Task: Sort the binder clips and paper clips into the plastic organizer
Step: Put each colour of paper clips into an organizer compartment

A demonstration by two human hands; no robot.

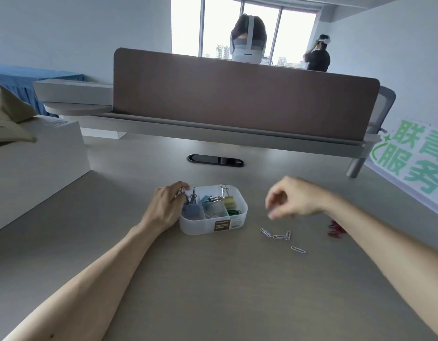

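Observation:
A clear plastic organizer [241, 212] with several compartments sits mid-desk. It holds blue binder clips [192, 205], a yellow binder clip [229, 201], green paper clips [234, 212] and white paper clips [214, 214]. My left hand [166, 205] rests against the organizer's left side, its fingers closed on a blue binder clip at the left compartment. My right hand [290, 199] hovers blurred above the desk to the organizer's right, fingers curled; whether it holds anything is unclear. Several white paper clips [278, 235] lie loose below it. A red pile of clips [336, 230] shows beside my right forearm.
A brown divider panel [237, 94] bounds the desk's far side, with a black cable slot [215, 160] before it. A white box [33, 163] stands at the left. A green-lettered sign [409, 163] lies at the right. Two persons with headsets are beyond the divider.

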